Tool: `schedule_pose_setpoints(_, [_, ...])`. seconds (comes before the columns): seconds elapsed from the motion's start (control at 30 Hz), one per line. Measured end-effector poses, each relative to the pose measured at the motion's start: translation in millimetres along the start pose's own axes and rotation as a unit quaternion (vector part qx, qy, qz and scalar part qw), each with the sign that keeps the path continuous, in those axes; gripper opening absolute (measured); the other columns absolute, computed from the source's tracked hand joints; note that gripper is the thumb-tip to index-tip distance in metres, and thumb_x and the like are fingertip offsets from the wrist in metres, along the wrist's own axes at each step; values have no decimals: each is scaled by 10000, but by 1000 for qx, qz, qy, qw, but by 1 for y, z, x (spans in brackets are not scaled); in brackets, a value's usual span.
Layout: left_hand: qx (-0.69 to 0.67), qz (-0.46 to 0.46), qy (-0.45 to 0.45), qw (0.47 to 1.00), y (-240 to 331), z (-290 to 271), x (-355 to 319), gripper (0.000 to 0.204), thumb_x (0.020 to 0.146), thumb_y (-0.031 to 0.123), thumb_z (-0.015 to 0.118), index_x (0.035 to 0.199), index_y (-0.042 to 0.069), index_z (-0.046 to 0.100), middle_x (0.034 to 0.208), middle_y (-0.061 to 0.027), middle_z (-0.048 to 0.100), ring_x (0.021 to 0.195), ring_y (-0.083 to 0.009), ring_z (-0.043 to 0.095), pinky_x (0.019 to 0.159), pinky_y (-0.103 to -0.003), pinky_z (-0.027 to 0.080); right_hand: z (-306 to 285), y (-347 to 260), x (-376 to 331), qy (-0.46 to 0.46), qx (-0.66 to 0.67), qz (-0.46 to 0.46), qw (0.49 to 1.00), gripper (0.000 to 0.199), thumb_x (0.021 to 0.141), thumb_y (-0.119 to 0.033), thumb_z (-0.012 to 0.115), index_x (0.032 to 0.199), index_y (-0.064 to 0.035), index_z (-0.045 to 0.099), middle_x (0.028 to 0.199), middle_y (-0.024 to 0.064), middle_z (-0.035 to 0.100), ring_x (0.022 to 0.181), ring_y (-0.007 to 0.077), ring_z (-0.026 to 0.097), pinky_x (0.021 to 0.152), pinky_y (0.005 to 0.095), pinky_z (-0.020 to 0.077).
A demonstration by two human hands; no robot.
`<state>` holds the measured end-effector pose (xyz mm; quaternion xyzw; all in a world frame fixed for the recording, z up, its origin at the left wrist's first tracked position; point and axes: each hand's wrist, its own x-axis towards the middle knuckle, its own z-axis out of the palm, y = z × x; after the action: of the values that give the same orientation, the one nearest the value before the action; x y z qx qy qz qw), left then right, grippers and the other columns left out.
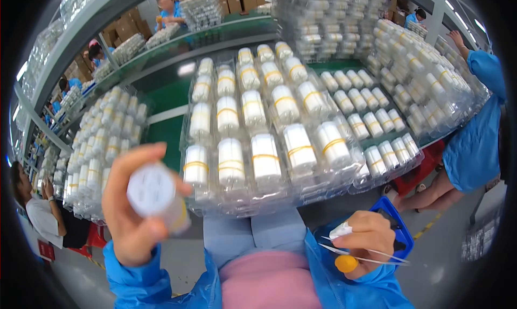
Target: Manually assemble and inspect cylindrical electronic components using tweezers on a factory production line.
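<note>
My left hand (pixel 128 223) is closed round a white cylinder (pixel 152 190), raised at the left with its round white end tipped up; a yellow band shows low on its side, and motion blurs both. Beyond my lap at the right, my right hand (pixel 374 239) grips a pair of thin metal tweezers (pixel 334 249), tips pointing left. A white covering (pixel 340 231) wraps one fingertip, and a rounded orange-yellow piece (pixel 346 264) sits at another. In front of me lies a stacked clear plastic tray (pixel 242 195) holding rows of similar white cylinders (pixel 265 166), many with yellow bands.
Another tray of cylinders (pixel 371 123) lies to the right, with tall stacks (pixel 425 72) behind it. More stacks (pixel 99 142) rise at the left on the green bench (pixel 164 142). A blue bin (pixel 401 228) is beside my right hand. A person in blue (pixel 474 147) stands at the right.
</note>
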<state>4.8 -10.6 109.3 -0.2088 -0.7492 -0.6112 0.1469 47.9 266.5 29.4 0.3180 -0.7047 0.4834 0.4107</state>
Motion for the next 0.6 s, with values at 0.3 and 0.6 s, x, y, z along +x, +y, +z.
schedule_pose_setpoints(0.3, [58,-109,-99,987,-71,-3,186,403,916,292,547,1203,16,487,1058,-69,586,989,-161,596,846,-301,467,-29,12,-50,161,-11,251,954,291,772,-301,709,741,-19,642,647,67,615,599,163,562,542,243,428])
schedule_pose_setpoints(0.6, [327,-111,-69,936,-190,21,321,392,856,432,600,1041,87,629,896,-44,620,814,-129,560,696,-292,450,-35,29,-65,222,-23,262,939,394,834,-376,663,778,0,561,735,80,518,617,107,497,532,184,377])
